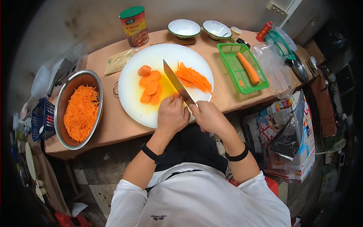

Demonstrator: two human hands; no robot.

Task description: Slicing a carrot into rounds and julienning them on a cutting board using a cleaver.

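Note:
My right hand (208, 116) grips the handle of a kitchen knife (176, 81), its blade slanting away to the upper left across a round white cutting board (166, 53). Close against the blade's left side, my left hand (172, 115) has its fingers curled down at the board, with a bit of carrot (176, 93) showing at the fingertips. Left of the blade lie overlapping carrot slices (152, 86) and a stubby carrot end (144, 70). Thin carrot shreds (193, 78) are heaped to its right. Orange juice stains the middle of the board.
At left stands a metal bowl (99, 113) of carrot shreds beside a blue basket (42, 119). A green basket (224, 56) at right holds a whole carrot (249, 69). Behind the board are a green-lidded canister (135, 28) and two white bowls (184, 28). Clear plastic containers (278, 72) sit farther right.

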